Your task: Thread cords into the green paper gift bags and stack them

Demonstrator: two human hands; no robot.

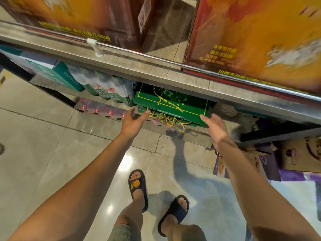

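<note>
Item: stack of green paper gift bags (171,108), lying flat on the low shelf under the counter edge (156,72), top bag face up with its gold border showing. Yellow cords (166,119): one looped across the top bag, more spilling in a tangle over the stack's front edge (so these bags look already threaded). Your left hand (132,121): just left of the stack, fingers straight and spread, holding nothing, fingertips at the cord tangle; whether they touch it cannot be told. Your right hand (214,126): just right of the stack's front corner, fingers straight, holding nothing. Step in hand, by judgement: the stacking end of the task, hands flanking the pile to square or lift it. Next move calls for both palms against the stack's sides and the loose cords kept from snagging. Left of the stack: a shrink-wrapped water pack (107,87), close in. Above the stack: the counter overhang, limiting lift. Right of it: brown paper bags (298,153) on the floor.
</note>
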